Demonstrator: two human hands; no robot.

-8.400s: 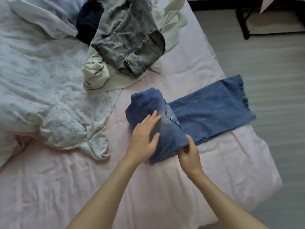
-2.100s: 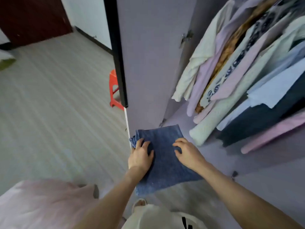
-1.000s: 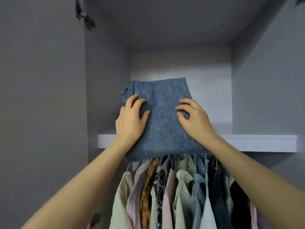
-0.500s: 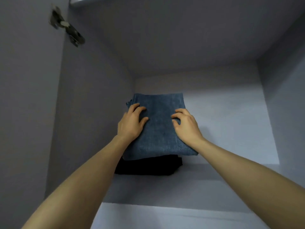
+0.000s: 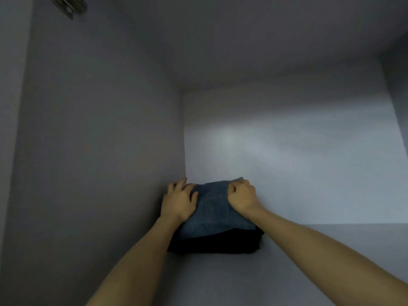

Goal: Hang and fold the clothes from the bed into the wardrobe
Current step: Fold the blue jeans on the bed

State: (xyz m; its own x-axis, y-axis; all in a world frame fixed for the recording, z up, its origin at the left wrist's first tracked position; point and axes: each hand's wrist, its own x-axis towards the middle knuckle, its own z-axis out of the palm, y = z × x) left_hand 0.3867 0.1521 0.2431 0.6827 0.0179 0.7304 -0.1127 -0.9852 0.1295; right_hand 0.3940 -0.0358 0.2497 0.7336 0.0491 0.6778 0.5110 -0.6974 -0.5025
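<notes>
1. The folded blue jeans [image 5: 212,208] are lying on top of a dark folded garment [image 5: 220,241], in the back left corner of the wardrobe's upper shelf [image 5: 309,261], so this one piece is looking as good as stored.
2. The left hand [image 5: 178,202] is resting on the left edge of the jeans with its fingers spread and only slightly bent, pressing rather than gripping, and its fingertips are reaching right up by the left side wall [image 5: 99,151].
3. The right hand [image 5: 241,196] is sitting on the far right corner of the jeans with its fingers curled in; whether it is pinching the cloth or only pushing with the knuckles cannot be told from here.
4. What is remaining here, by my judgement, is letting go of the stack. The bed and the hanging rail are lying out of view, so how many clothes are still waiting cannot be told.
5. The jeans are showing a thick, matte denim weave, faded mid-blue, folded into a rough rectangle that is sagging a little at the near edge over the stack below.
6. The dark garment is reading as black and soft, a flat block a bit wider than the jeans.
7. The wardrobe panels are looking smooth and pale grey-lilac, with a metal hinge [image 5: 68,5] showing at the top left.
</notes>
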